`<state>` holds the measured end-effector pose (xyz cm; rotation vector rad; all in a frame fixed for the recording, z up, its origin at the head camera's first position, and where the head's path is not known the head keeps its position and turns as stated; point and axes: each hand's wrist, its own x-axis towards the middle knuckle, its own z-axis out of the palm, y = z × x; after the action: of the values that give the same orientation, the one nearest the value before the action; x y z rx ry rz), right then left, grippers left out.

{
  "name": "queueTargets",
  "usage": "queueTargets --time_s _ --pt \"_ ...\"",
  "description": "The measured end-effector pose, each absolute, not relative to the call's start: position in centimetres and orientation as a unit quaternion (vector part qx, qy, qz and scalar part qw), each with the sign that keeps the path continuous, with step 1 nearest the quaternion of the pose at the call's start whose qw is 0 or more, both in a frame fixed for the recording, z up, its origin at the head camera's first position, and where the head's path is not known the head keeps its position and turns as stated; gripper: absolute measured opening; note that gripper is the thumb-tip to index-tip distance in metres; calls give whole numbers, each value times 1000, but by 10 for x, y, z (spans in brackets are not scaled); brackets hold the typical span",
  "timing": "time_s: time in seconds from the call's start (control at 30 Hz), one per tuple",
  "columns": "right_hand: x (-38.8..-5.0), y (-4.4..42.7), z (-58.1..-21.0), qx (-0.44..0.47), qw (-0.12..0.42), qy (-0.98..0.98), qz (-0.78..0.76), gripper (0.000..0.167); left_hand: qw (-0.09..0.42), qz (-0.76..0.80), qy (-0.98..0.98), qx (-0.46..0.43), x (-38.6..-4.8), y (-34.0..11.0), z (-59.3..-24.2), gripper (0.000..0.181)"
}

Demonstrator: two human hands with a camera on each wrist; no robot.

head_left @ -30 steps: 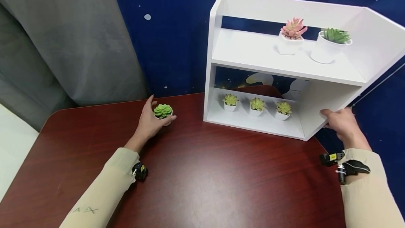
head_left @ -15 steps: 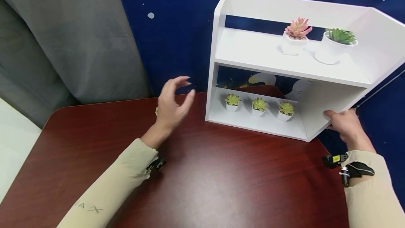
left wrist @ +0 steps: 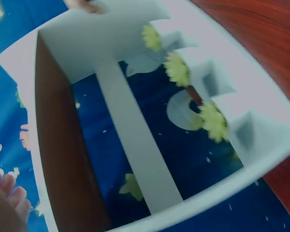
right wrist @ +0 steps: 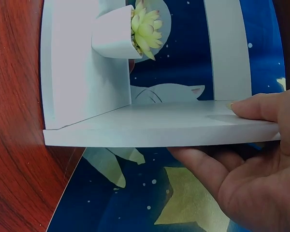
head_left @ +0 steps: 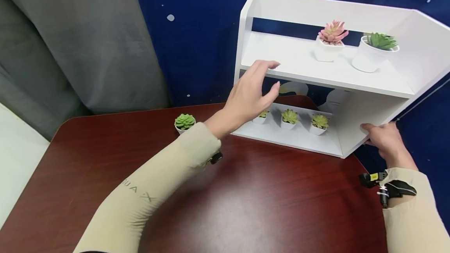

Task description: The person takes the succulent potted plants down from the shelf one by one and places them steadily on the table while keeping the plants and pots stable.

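My left hand (head_left: 246, 95) is raised in front of the left end of a white two-tier shelf (head_left: 281, 46), thumb and fingers spread apart with nothing between them. In the head view it overlaps the upper board's front edge; contact cannot be told. My right hand (head_left: 384, 143) grips the shelf's right side panel, thumb (right wrist: 256, 107) on the inner face and fingers outside. On the upper board stand a pink potted succulent (head_left: 332, 42) and a green plant in a round white pot (head_left: 372, 56). Several small yellow-green succulents (head_left: 289, 119) line the lower board, the leftmost partly behind my left hand.
A green potted succulent (head_left: 184, 122) stands on the dark red table (head_left: 267, 198), left of the shelf and partly hidden by my left sleeve. Behind are a grey curtain (head_left: 84, 42) and a blue patterned cloth (head_left: 197, 30).
My left hand has let go of the green succulent on the table and moved right and up to the shelf's left end. The right hand keeps its grip on the side panel.
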<state>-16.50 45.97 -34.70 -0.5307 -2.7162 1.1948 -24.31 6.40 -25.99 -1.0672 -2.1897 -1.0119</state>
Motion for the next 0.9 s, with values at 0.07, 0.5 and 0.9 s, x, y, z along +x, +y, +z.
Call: queueTargets --time_s 0.07,0.5,0.9 --pt "-166 458 -346 -174 62 -900 395 64 222 -403 -810 -363 -247 72 -251 46" --pt "-168 459 -341 -183 64 -899 394 65 -3 -378 -889 -258 -284 129 -198 87" --pt "-166 459 -348 -188 61 -896 397 65 -50 -328 -914 -234 -302 188 -187 106"
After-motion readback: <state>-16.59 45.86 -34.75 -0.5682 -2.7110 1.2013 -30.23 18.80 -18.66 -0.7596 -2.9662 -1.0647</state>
